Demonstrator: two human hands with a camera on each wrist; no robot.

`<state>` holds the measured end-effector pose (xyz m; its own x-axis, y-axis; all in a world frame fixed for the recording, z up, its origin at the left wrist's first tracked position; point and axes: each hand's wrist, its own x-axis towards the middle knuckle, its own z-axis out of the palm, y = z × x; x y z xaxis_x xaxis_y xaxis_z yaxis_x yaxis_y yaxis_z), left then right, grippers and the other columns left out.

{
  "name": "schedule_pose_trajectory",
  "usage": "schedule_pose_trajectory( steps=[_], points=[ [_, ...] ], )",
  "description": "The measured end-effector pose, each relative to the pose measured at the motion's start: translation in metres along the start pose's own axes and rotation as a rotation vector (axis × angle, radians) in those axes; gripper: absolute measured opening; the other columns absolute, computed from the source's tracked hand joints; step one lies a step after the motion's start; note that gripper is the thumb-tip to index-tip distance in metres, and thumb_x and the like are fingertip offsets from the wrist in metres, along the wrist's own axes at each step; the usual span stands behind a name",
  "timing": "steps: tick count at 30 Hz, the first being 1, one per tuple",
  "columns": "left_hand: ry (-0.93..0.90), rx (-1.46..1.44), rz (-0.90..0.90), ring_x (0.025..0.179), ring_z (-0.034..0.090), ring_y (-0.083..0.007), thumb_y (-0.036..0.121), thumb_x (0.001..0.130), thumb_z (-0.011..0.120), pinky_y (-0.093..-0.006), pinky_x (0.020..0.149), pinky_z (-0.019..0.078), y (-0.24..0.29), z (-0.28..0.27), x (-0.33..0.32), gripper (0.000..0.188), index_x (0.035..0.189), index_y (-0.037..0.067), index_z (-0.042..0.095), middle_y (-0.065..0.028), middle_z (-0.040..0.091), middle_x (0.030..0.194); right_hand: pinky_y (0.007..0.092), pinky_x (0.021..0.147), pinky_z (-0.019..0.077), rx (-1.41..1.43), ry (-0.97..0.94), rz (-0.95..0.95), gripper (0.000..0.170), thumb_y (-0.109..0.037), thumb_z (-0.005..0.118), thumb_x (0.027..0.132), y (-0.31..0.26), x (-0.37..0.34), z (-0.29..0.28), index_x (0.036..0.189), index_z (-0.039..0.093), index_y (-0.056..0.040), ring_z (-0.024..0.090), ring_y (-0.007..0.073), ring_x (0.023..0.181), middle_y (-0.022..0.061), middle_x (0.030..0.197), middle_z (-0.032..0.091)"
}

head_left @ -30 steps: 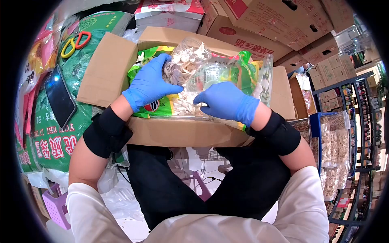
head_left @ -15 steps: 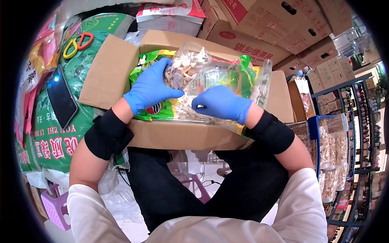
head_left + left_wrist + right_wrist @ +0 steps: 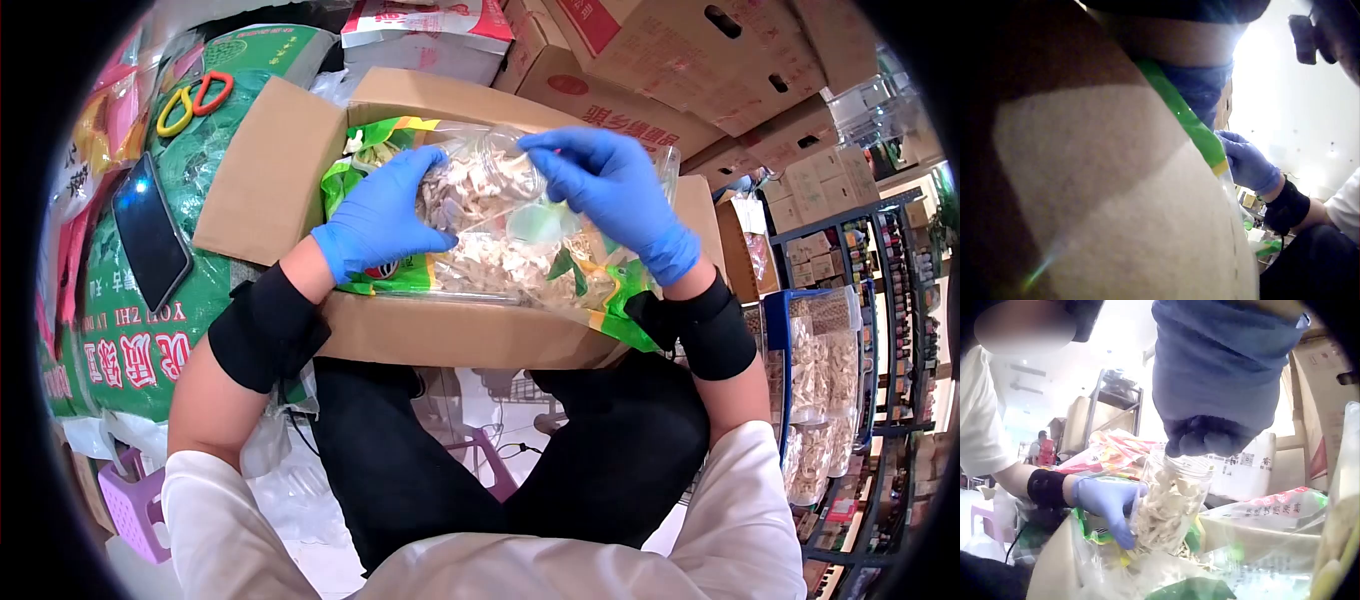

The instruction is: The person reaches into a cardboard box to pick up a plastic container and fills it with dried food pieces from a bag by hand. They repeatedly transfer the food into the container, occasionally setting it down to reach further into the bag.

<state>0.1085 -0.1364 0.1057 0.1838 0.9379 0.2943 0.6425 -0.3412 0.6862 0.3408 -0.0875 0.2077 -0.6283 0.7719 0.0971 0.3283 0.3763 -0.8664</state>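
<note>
My gloved left hand (image 3: 385,215) grips a clear plastic jar (image 3: 1169,509) from its left side. Pale dried slices (image 3: 480,185), like dried mushroom, fill the jar nearly to its top. In the right wrist view it stands slightly tilted, mouth up, over an opened plastic bag (image 3: 630,290) with green edges. Loose slices (image 3: 500,265) show in the bag just below the jar. My gloved right hand (image 3: 610,185) is at the jar's mouth with bent fingers (image 3: 1210,437) pointing down at the rim; whether they pinch any slices I cannot tell.
An open cardboard box (image 3: 460,335) surrounds the bag, its flaps (image 3: 265,170) spread outward. Left of it, scissors (image 3: 195,105) and a phone (image 3: 150,235) lie on a green sack (image 3: 130,350). Large cartons (image 3: 640,70) rise behind. Shelves (image 3: 890,380) stand at the right.
My right hand has moved up from the slices in the bag to the jar's mouth. The bag's green right edge now lies lower, towards my body. My left hand keeps its grip on the jar.
</note>
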Motion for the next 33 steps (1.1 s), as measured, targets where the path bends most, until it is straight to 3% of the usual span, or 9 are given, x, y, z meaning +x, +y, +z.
schedule_pose_trajectory(
  steps=[2,7,10,14,16,19,22,26,33],
  points=[
    [0.011,0.008,-0.017,0.108,0.055,-0.0313,0.029,0.061,0.081,-0.0362,0.095,0.0431,0.000,-0.002,0.002,0.079,0.125,0.001,0.046,-0.0180,0.055,0.116,0.0218,0.057,0.0460,-0.043,0.156,0.006,0.020,-0.016,0.065,0.089,-0.001,0.004,-0.006,0.098,0.066,0.0013,0.056,0.0048,0.062,0.0000,0.070,0.062],
    [0.059,0.037,-0.035,0.109,0.055,-0.0308,0.028,0.060,0.081,-0.0363,0.096,0.0428,-0.003,-0.001,0.002,0.077,0.124,0.002,0.047,-0.0170,0.054,0.117,0.0251,0.059,0.0481,-0.232,0.060,0.073,0.024,-0.020,0.058,0.092,0.033,0.009,-0.011,0.090,0.063,0.0029,0.058,0.0090,0.061,0.0053,0.070,0.063],
    [0.060,0.024,-0.010,0.109,0.055,-0.0286,0.025,0.060,0.081,-0.0354,0.096,0.0432,-0.004,0.000,0.002,0.075,0.124,0.003,0.047,-0.0156,0.054,0.117,0.0282,0.067,0.0512,-0.222,-0.094,0.161,0.021,-0.014,0.053,0.091,0.052,0.008,-0.015,0.096,0.062,0.0036,0.064,0.0138,0.069,0.0081,0.077,0.066],
    [0.049,-0.060,-0.076,0.106,0.056,-0.0225,0.020,0.063,0.082,-0.0326,0.094,0.0443,-0.002,-0.003,0.004,0.070,0.121,0.003,0.048,-0.0127,0.056,0.114,0.0262,0.068,0.0500,-0.278,-0.188,0.214,0.019,-0.012,0.057,0.090,0.061,0.008,-0.017,0.101,0.062,0.0033,0.061,0.0110,0.072,0.0055,0.081,0.065],
    [0.049,-0.101,-0.090,0.105,0.056,-0.0212,0.020,0.063,0.082,-0.0319,0.093,0.0445,0.003,-0.006,0.004,0.069,0.121,0.003,0.048,-0.0121,0.056,0.114,0.0287,0.071,0.0505,-0.532,-0.414,0.196,0.022,-0.009,0.063,0.083,0.061,0.006,-0.014,0.102,0.063,0.0019,0.061,0.0135,0.073,0.0073,0.085,0.067],
    [0.054,-0.137,-0.093,0.104,0.056,-0.0198,0.019,0.063,0.082,-0.0314,0.093,0.0448,0.003,-0.006,0.004,0.069,0.120,0.003,0.048,-0.0115,0.056,0.113,0.0346,0.079,0.0504,-0.773,-0.632,0.246,0.037,-0.007,0.070,0.074,0.077,0.002,-0.007,0.110,0.064,-0.0034,0.064,0.0264,0.086,0.0130,0.095,0.068],
    [0.058,-0.108,-0.068,0.104,0.056,-0.0199,0.020,0.063,0.082,-0.0315,0.093,0.0450,-0.001,-0.003,0.004,0.069,0.120,0.003,0.048,-0.0116,0.056,0.113,0.0368,0.086,0.0486,-0.634,-0.678,0.041,0.057,-0.001,0.068,0.071,0.080,-0.006,0.007,0.126,0.056,-0.0080,0.061,0.0322,0.097,0.0171,0.111,0.061],
    [0.049,-0.084,-0.060,0.105,0.056,-0.0208,0.020,0.062,0.083,-0.0318,0.093,0.0447,0.001,-0.004,0.003,0.070,0.120,0.002,0.049,-0.0117,0.056,0.113,0.0378,0.097,0.0419,-0.758,-0.794,0.013,0.076,0.008,0.059,0.072,0.081,-0.006,0.027,0.141,0.041,-0.0157,0.053,0.0375,0.110,0.0209,0.122,0.047],
    [0.001,-0.121,-0.055,0.107,0.056,-0.0228,0.022,0.061,0.083,-0.0327,0.095,0.0439,0.004,-0.006,0.003,0.072,0.122,0.002,0.048,-0.0133,0.056,0.115,0.0400,0.090,0.0459,-0.696,-0.767,-0.021,0.070,0.000,0.065,0.068,0.103,-0.009,0.038,0.135,0.047,-0.0143,0.055,0.0390,0.104,0.0228,0.110,0.053]
  ],
)
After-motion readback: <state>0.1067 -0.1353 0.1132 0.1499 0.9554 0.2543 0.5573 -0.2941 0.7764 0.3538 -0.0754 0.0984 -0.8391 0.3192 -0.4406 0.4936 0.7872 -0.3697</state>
